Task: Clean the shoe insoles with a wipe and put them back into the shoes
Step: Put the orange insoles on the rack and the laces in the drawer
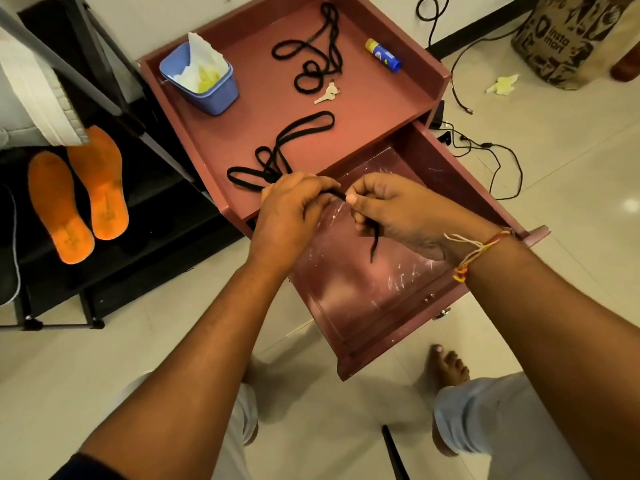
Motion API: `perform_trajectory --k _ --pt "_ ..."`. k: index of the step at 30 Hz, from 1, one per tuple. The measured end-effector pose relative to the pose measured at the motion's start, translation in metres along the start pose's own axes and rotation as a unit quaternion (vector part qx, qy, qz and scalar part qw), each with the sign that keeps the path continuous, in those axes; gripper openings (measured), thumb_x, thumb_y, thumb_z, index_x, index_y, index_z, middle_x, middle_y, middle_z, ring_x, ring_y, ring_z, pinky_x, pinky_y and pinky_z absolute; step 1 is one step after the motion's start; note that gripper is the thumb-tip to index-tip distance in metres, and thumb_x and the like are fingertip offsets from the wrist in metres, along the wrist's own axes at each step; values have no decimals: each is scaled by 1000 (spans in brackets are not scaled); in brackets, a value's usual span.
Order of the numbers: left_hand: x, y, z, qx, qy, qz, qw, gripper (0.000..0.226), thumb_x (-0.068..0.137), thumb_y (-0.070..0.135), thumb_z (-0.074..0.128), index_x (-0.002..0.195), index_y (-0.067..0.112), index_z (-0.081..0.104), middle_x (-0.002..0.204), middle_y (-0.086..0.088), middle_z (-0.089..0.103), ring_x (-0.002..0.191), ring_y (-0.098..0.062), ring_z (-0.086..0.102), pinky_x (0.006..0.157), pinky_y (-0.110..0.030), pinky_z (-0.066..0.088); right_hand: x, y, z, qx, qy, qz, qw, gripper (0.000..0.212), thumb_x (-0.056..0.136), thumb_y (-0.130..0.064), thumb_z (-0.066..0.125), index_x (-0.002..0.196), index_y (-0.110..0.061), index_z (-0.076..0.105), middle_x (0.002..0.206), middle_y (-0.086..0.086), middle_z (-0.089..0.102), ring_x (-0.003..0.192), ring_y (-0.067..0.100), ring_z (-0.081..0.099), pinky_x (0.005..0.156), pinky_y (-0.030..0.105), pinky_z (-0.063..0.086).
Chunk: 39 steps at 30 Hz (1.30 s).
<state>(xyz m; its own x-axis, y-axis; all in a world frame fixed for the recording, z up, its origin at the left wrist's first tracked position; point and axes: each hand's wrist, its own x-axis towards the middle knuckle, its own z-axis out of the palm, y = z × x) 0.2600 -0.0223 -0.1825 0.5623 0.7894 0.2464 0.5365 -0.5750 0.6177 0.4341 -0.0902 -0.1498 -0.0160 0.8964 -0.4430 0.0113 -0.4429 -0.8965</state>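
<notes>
Pinching black lace (332, 193), both hands (294, 209) (394, 209), blue tub (214, 91) holding seemingly stained tissue (201, 67)

Pale tiled floor (571, 174), maroon cabinet (263, 126), drawer (367, 299) open

Both hands, left (289, 209) and right (388, 206), pinch a black shoelace (374, 237); two orange insoles (79, 192) lie apart.
</notes>
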Motion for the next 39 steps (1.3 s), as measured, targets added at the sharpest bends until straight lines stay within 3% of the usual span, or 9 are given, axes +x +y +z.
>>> perform_trajectory --k 4,8,13,16,19,23,26,31,39 --pt "2 -3 -5 -47 59 -35 997 19 99 24 62 111 16 73 101 12 60 94 3 54 86 -22 48 1 -5 -7 218 18 77 973 15 104 -15 48 92 -11 55 70 1 47 55 6 40 43 15 36" --pt "3 1 -4 -60 81 -54 993 18 101 18 59 112 13 72 104 0 61 93 6 52 83 -7 40 -8 -17 -9 250 -172 160 939 49 89 -56 55 101 -9 63 62 -9 26 49 1 15 37 14 12" --pt "0 7 6 -96 51 -62 992 24 102 18 57 122 14 69 103 3 57 94 8 52 84 -7 40 -8 -19 -10 465 -297 74 831 40 103 -45 40 91 -14 63 56 -12 24 47 2 19 43 14 18" --pt "-8 15 17 -64 -51 -29 996 29 101 21 57 127 14 68 97 -2 56 86 -2 52 76 -19 45 3 -17 -16 587 -223 -28 778 34 106 -40 35 105 -19 61 62 -10 38 57 3 26 61 19 24" --pt "-16 28 28 -36 -143 8 989 31 100 27 58 127 14 68 98 -2 57 86 -16 57 71 -33 50 10 -14 -20 605 -71 -101 786 32 108 -28 34 129 -26 57 76 -7 51 62 5 40 67 24 35" --pt "-16 39 30 -46 -167 35 984 29 101 30 56 122 14 68 99 -2 59 87 -14 57 70 -30 48 15 -7 -31 447 100 -144 877 34 108 -25 32 135 -29 53 84 -1 60 72 12 56 72 30 47" --pt "-9 33 20 -59 -132 11 989 21 101 32 56 110 16 68 96 5 56 86 -9 55 72 -29 48 19 1 -35 110 161 -133 972 32 108 -17 33 122 -22 61 76 1 60 70 14 55 73 33 47" --pt "1 25 3 -71 -70 -52 994 19 99 27 61 117 22 64 106 17 57 97 14 52 79 -2 40 12 4 -33 -289 81 -82 950 24 107 -24 38 107 -26 62 71 -4 58 57 6 53 55 22 45" --pt "6 7 -8 -14 -5 -20 1000 24 101 27 57 117 15 71 103 2 58 93 -10 56 77 -20 48 5 -4 -29 -202 -116 98 967 72 90 -72 37 72 -8 67 48 -1 33 44 15 24 46 25 23"
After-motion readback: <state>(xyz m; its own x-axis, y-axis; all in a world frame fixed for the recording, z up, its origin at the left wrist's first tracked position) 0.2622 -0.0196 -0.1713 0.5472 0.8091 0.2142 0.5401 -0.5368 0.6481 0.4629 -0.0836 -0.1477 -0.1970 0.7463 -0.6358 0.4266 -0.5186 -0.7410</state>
